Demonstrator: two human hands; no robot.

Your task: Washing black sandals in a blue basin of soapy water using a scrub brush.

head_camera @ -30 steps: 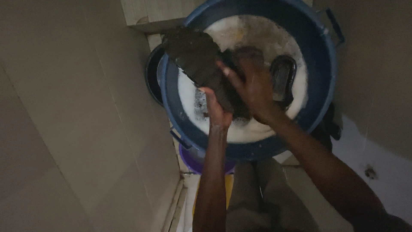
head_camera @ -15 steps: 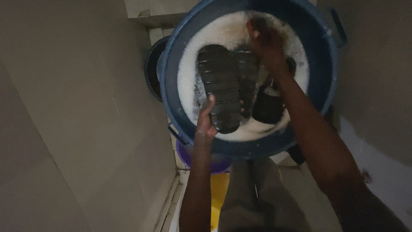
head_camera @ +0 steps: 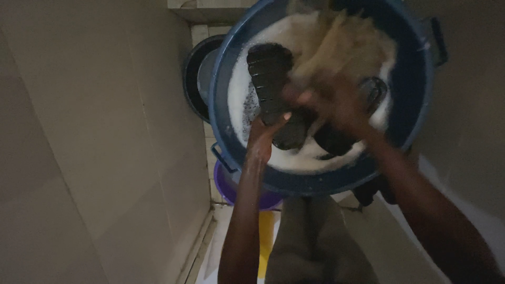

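A big blue basin (head_camera: pixel 226 94) full of white soapy water fills the top of the head view. My left hand (head_camera: pixel 262 138) grips the near end of a black ribbed-soled shoe (head_camera: pixel 268 73), sole up, over the suds. My right hand (head_camera: pixel 336 102) is blurred with motion just right of the shoe and seems to hold a pale brush or cloth (head_camera: pixel 336 47) smeared across the foam. Another dark shoe (head_camera: pixel 374 90) lies in the water by the right rim.
A dark bucket (head_camera: pixel 195 79) stands behind the basin on the left, against a tiled wall (head_camera: pixel 94 142). A purple bowl (head_camera: pixel 226 184) peeks out under the basin's near rim. My lap and a yellow object (head_camera: pixel 265 236) are below.
The right hand has come down from the basin's far side to beside the shoe and is now blurred, with a pale thing in it. The left hand still holds the shoe.
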